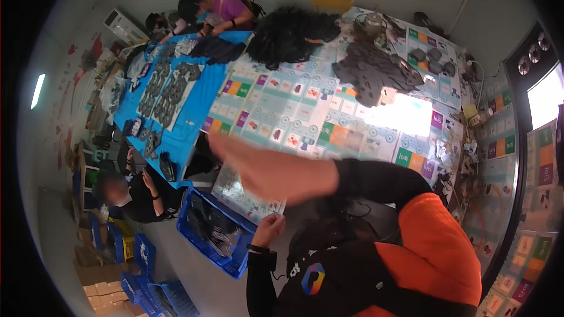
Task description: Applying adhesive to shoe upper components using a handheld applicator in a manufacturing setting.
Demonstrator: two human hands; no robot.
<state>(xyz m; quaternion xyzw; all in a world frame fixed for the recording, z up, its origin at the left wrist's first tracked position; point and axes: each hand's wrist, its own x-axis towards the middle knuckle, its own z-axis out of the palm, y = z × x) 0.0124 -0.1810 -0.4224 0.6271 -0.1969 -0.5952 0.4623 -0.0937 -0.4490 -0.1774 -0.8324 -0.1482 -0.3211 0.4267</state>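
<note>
My right hand [264,173] reaches leftward over the near edge of the patterned table [258,103]. It is blurred by motion, but its fingers look stretched out and no held thing shows. Lower down, my left hand [269,229] is beside the table's near corner, its fingers curled in. Whether it holds anything is hidden. Close to its left stands a blue crate [238,267] with dark, shiny items [214,226] inside. Dark grey flat pieces [379,70] lie heaped toward the table's far right, and a black pile [288,35] sits at the far edge.
A blue-covered table [197,103] at left carries rows of grey pieces [174,91]. One person [141,196] sits near its front end; another in purple [226,12] works at its far end. More blue crates [141,255] and cartons [106,293] occupy the lower-left floor.
</note>
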